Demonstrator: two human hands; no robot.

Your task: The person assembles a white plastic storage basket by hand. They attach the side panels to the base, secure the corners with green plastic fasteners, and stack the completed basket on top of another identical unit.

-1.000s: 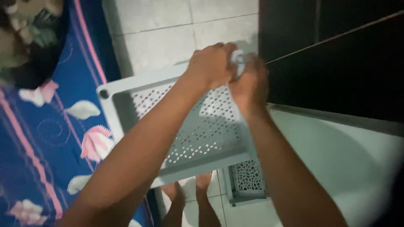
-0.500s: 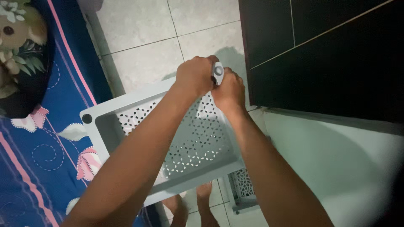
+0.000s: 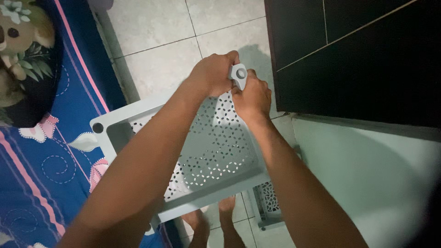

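Dark cabinet [image 3: 367, 59] just beside, blue patterned mattress [image 3: 55, 156] opposite. Left hand [image 3: 212, 73] and right hand [image 3: 251, 95] both clenched around far corner post of pale grey perforated plastic shelf tray [image 3: 216, 151].

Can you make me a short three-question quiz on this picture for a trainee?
1. True or false: both hands grip the same corner of the grey tray.
2. What lies left of the tray? A) a blue patterned sheet B) a red bucket C) a wooden chair
3. What pattern marks the tray's bottom?

Key:
1. True: the left hand and the right hand close around the far corner piece.
2. A: the blue sheet, with pink and white shapes.
3. Rows of small holes.
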